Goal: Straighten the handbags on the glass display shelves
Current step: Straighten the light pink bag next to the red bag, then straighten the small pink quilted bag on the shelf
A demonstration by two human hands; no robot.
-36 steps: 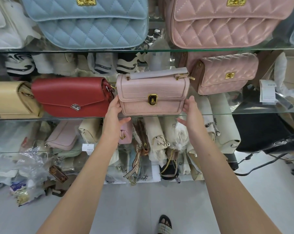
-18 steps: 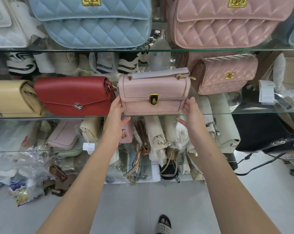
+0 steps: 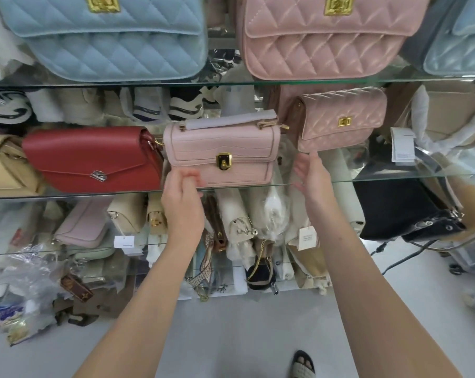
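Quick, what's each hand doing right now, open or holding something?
Left hand: fingers curled at a lower corner of the pale pink handbag; blur hides whether there is a grip.
Right hand: open, holding nothing.

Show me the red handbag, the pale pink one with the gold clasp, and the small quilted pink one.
red handbag [image 3: 89, 156], head view, middle of its front flap.
pale pink handbag [image 3: 222, 143], head view, middle of its flap.
small quilted pink handbag [image 3: 323, 115], head view, left part of its flap.

Middle shelf [image 3: 394, 178], left to right: beige bag [image 3: 4, 165], red bag [image 3: 89, 159], pink bag [image 3: 225, 151], quilted pink bag [image 3: 339, 118]. Top shelf [image 3: 225, 82]: blue bag [image 3: 108, 36], big pink bag [image 3: 320, 39].
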